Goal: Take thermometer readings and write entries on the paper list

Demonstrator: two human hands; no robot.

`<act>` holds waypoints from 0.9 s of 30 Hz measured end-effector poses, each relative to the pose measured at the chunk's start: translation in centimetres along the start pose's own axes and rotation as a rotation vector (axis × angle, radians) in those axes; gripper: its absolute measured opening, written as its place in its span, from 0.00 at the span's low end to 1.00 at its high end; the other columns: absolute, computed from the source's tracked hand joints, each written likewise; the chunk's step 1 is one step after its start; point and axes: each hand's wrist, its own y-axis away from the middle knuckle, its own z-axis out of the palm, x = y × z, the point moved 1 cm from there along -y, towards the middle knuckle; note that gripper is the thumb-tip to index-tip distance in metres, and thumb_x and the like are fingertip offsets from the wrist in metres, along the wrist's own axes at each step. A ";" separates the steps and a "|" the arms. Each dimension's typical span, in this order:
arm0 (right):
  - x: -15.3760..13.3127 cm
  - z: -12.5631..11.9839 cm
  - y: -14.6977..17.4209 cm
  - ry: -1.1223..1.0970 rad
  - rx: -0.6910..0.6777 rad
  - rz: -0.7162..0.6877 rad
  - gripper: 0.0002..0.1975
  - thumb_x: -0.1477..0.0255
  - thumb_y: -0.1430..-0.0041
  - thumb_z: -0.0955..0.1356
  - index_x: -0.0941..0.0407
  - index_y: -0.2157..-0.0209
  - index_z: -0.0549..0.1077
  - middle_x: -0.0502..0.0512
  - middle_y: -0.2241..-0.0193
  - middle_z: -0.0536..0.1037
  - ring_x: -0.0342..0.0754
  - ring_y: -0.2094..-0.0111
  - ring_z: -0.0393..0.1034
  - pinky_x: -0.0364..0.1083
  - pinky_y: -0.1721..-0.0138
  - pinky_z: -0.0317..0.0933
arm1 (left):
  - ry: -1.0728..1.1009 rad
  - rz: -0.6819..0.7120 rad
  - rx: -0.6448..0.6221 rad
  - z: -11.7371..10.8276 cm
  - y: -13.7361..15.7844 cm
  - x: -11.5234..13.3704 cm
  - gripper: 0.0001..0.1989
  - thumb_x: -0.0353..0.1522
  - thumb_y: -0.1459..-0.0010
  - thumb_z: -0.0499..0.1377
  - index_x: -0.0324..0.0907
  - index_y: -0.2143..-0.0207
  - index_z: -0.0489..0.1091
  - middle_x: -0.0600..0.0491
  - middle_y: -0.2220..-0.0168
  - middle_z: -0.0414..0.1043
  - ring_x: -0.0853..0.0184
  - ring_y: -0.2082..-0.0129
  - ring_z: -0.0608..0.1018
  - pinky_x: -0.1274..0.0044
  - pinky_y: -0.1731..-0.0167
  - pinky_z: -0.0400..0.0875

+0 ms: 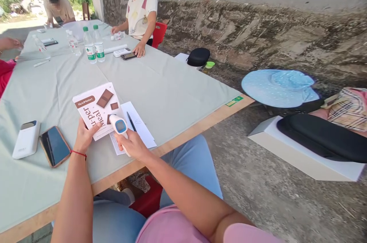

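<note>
My left hand (86,132) grips the lower edge of a white box (94,101) printed with chocolate pieces and "NutriMotion", thumb across its front. The box is tilted up off the table, its printed face toward me. In my right hand (132,142) is a white and blue infrared thermometer (119,125), fingers wrapped round its handle. Its head overlaps the box's lower right corner in view; whether they touch I cannot tell. Beyond my right hand, a dark pen (131,120) lies on white paper (143,132). A phone in a brown case (55,146) rests left of my left wrist.
A white power bank (26,139) sits at the left. Two green-capped water bottles (94,46) stand farther up the cloth-covered table (172,93). Across the table, a person's hand (139,49) touches a dark phone (129,56). A blue hat (278,86) and a black case (321,136) are at the right.
</note>
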 end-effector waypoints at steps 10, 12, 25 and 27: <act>-0.7 -0.1 0.3 0.000 -0.022 0.026 0.13 0.60 0.43 0.63 0.53 0.76 0.63 0.46 0.85 0.68 0.44 0.79 0.65 0.43 0.72 0.58 | -0.026 0.041 -0.040 0.1 0.0 0.3 0.21 0.39 0.53 0.68 0.39 0.57 0.73 0.47 0.58 0.78 0.58 0.58 0.78 0.70 0.59 0.74; -1.1 -0.2 0.5 -0.007 -0.019 0.036 0.13 0.60 0.44 0.64 0.53 0.75 0.63 0.46 0.84 0.68 0.44 0.79 0.65 0.43 0.72 0.58 | -0.038 0.038 -0.046 0.0 0.0 0.2 0.22 0.40 0.52 0.68 0.39 0.57 0.72 0.47 0.57 0.77 0.58 0.58 0.78 0.70 0.59 0.74; -1.4 -2.1 0.6 0.024 0.049 0.008 0.13 0.58 0.47 0.64 0.53 0.71 0.64 0.47 0.81 0.68 0.45 0.78 0.65 0.44 0.74 0.58 | -0.221 -0.085 0.015 -1.4 0.1 -0.5 0.35 0.43 0.58 0.70 0.37 0.50 0.66 0.42 0.51 0.74 0.52 0.51 0.75 0.62 0.52 0.70; -1.3 -2.7 0.6 0.029 0.081 -0.011 0.13 0.58 0.47 0.65 0.54 0.71 0.65 0.48 0.80 0.69 0.45 0.77 0.65 0.44 0.73 0.58 | -0.249 -0.113 0.063 -1.5 0.1 -0.8 0.35 0.44 0.59 0.70 0.37 0.51 0.67 0.43 0.52 0.74 0.52 0.52 0.75 0.61 0.53 0.69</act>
